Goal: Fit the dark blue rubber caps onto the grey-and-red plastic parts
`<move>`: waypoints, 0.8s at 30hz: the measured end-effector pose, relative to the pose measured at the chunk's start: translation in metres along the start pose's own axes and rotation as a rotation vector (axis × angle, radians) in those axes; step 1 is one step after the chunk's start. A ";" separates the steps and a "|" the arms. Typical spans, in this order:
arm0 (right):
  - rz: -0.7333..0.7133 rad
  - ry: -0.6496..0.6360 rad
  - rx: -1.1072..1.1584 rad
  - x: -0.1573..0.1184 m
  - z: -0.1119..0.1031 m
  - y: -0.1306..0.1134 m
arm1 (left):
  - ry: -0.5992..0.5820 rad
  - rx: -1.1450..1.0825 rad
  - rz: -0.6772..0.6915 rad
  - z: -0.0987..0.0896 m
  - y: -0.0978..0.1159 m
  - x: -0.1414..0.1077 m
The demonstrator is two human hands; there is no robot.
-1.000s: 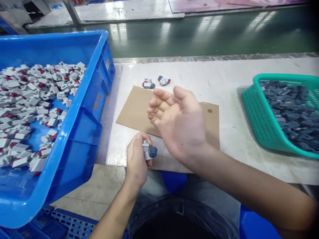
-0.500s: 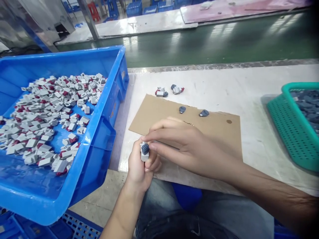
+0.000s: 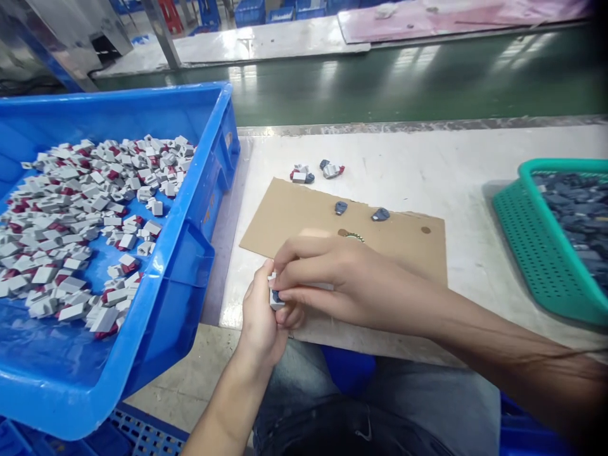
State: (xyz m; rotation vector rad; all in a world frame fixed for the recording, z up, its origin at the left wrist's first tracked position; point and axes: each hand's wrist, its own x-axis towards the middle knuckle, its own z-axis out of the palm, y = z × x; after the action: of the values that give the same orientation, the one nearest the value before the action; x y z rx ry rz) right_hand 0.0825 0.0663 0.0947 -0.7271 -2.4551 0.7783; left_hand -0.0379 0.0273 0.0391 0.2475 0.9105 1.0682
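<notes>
My left hand (image 3: 262, 320) is closed around a small light-grey plastic part (image 3: 275, 304), held upright above the table's front edge. On that part sits a dark blue plastic piece (image 3: 275, 295), mostly covered by fingers. The thumb and fingertips of my right hand (image 3: 344, 275) pinch this blue piece against the grey part. Beyond my hands, two loose dark blue pieces lie on a cardboard sheet (image 3: 285, 212). Just past the cardboard rest two joined parts in grey, red and blue, one left (image 3: 299, 178) and one right (image 3: 333, 170).
On the left stands a large blue bin (image 3: 190, 221) with many grey-and-red parts. A green perforated basket (image 3: 532, 253) of dark blue pieces stands at the right. A green conveyor belt (image 3: 427, 82) runs behind the white table (image 3: 408, 164).
My right fingers have closed in over the dark blue piece, which now shows less. The whole view has shifted slightly; the loose parts lie as before.
</notes>
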 end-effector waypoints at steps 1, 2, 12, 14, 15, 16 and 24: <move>-0.006 -0.020 -0.016 0.001 -0.001 -0.002 | 0.012 0.033 -0.001 0.000 0.000 0.000; -0.009 -0.038 -0.034 0.003 -0.002 -0.003 | 0.023 0.093 0.009 0.001 0.000 -0.001; 0.071 0.225 0.116 -0.027 0.003 -0.002 | 0.145 0.861 0.380 0.000 -0.006 -0.001; 0.154 0.414 0.152 -0.038 -0.001 0.003 | 0.162 1.100 0.500 -0.003 -0.001 -0.002; 0.209 0.515 0.163 -0.042 -0.004 0.006 | 0.174 1.235 0.553 -0.004 0.003 -0.002; 0.259 0.608 0.178 -0.046 -0.007 0.008 | 0.191 1.374 0.596 -0.003 0.008 -0.001; 0.262 0.964 0.378 -0.059 -0.022 0.041 | 0.386 2.239 0.693 0.036 0.040 0.024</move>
State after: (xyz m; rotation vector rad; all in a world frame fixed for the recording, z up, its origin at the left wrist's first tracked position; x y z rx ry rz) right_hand 0.1537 0.0675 0.0700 -0.9823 -1.3299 0.7161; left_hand -0.0331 0.0761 0.0721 2.3529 2.1141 0.1262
